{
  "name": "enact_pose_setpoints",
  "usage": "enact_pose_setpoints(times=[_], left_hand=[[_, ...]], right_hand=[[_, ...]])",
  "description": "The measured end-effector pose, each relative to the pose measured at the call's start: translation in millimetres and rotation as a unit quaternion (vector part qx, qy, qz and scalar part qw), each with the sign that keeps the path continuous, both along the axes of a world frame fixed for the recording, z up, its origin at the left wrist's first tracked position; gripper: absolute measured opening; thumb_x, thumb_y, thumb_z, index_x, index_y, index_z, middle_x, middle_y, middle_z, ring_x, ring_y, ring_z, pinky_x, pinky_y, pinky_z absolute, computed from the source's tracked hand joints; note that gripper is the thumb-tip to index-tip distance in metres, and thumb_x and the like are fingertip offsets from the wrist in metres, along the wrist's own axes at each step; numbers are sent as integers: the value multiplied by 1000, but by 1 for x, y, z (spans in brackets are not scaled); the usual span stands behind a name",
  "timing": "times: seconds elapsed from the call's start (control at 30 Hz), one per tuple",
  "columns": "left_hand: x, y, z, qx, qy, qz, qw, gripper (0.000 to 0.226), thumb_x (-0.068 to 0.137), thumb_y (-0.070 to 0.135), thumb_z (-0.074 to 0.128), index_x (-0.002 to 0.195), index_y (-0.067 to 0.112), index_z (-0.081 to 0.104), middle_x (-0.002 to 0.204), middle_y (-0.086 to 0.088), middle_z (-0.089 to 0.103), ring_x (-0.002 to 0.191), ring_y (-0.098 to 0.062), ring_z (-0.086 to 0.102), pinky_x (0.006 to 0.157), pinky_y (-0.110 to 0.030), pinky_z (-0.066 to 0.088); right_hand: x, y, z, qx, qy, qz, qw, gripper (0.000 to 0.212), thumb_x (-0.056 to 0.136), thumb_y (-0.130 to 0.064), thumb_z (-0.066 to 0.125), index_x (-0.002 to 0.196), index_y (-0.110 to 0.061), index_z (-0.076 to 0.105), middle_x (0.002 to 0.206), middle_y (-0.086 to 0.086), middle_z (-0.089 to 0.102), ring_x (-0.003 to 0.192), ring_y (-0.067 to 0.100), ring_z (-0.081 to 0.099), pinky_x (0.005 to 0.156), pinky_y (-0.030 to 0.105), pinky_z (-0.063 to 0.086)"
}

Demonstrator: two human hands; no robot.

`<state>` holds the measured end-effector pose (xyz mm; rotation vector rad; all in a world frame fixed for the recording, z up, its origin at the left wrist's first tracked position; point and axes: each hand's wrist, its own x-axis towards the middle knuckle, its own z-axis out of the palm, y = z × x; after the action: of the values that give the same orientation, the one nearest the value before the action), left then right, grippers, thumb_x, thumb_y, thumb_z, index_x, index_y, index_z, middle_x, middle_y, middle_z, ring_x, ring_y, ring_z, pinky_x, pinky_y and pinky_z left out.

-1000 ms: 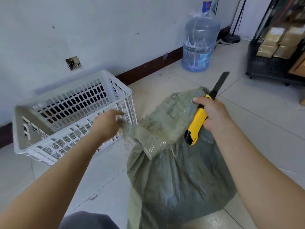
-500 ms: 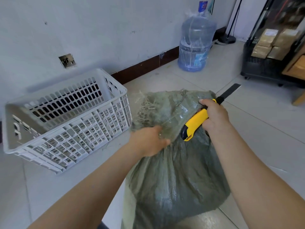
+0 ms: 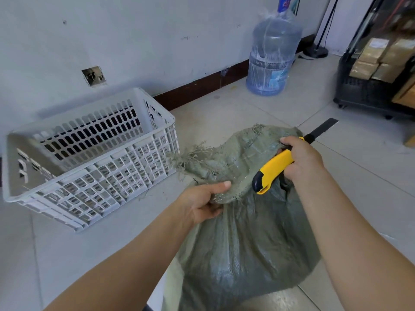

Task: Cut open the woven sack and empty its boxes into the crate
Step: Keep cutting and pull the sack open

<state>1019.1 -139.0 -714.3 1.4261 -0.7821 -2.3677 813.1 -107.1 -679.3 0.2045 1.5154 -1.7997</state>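
**Open the sack's mouth wide, blade pointed away**

Your left hand [image 3: 202,203] grips the frayed near edge of the woven sack [image 3: 247,243], which stands on the tiled floor [image 3: 336,187] just right of the white crate [image 3: 94,167]. Your right hand [image 3: 303,160] is clamped on the yellow utility knife [image 3: 274,169], and its fingertips seem to catch the far rim too. The black blade [image 3: 323,129] is out and points away from you. Retract it or set the knife down before tipping. Pull the two edges apart evenly, since loose threads may snag. The boxes are not visible, so judge the weight first, then lift from the base toward the crate.
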Motion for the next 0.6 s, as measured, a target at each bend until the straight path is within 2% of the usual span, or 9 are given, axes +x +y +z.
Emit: enact_pose_setpoints(times=[0.1, 0.17, 0.23, 0.3, 0.4, 0.47, 0.53, 0.6], left_hand=[[-1, -12, 1, -25, 31, 60, 997, 5, 83, 4, 64, 86, 8, 63, 79, -5, 71, 78, -18, 63, 76, -33, 50], [2, -22, 5, -58, 32, 79, 995, 3, 84, 5, 62, 83, 7, 64, 67, -2, 72, 68, -16, 65, 62, -29, 55], [5, -29, 8, -83, 19, 82, 993, 1, 84, 6, 64, 83, 6, 63, 63, -2, 71, 59, -14, 66, 52, -25, 55], [7, -32, 9, -103, 21, 72, 992, 3, 81, 5, 67, 83, 3, 65, 66, -4, 72, 57, -14, 68, 52, -26, 56], [5, -30, 13, -135, 29, 24, 990, 5, 79, -3, 66, 83, -2, 66, 73, -7, 73, 62, -15, 69, 57, -28, 55], [2, -26, 14, -152, 52, 24, 987, 4, 79, -8, 62, 80, -6, 65, 67, -8, 73, 59, -14, 70, 55, -26, 55], [1, -24, 13, -163, 78, 27, 983, 9, 80, -7, 62, 87, -4, 67, 74, -8, 74, 66, -15, 71, 62, -27, 59], [4, -25, 11, -155, 90, 15, 984, 17, 80, -2, 63, 96, 0, 68, 85, -8, 75, 74, -16, 72, 69, -30, 60]], right_hand=[[-5, 4, -1, 99, 111, 73, 986, 19, 76, -6, 75, 87, -4, 60, 81, 13, 61, 55, 20, 57, 34, 17, 45], [-4, 9, 2, 174, 230, 129, 949, 29, 73, -15, 79, 89, -2, 59, 87, 14, 59, 63, 25, 58, 33, 18, 42], [-1, 12, 13, 217, 333, 145, 906, 31, 72, -22, 77, 84, -3, 56, 76, 11, 55, 53, 24, 54, 38, 21, 38], [8, 9, 27, 192, 381, 156, 891, 25, 72, -22, 74, 71, -7, 53, 62, 6, 49, 44, 21, 49, 45, 25, 39], [33, 5, 32, 171, 361, 257, 880, 27, 73, -26, 78, 73, -8, 58, 57, 5, 50, 39, 16, 49, 49, 27, 42], [50, 5, 19, 189, 306, 325, 875, 32, 74, -29, 80, 83, -5, 62, 67, 5, 55, 51, 15, 54, 51, 29, 49], [61, 5, 5, 159, 191, 323, 913, 30, 74, -17, 82, 91, 1, 65, 80, 9, 63, 65, 19, 61, 54, 28, 57], [62, 5, 0, 121, 84, 276, 950, 14, 76, -2, 76, 83, 1, 64, 79, 11, 64, 59, 18, 60, 41, 19, 50]])
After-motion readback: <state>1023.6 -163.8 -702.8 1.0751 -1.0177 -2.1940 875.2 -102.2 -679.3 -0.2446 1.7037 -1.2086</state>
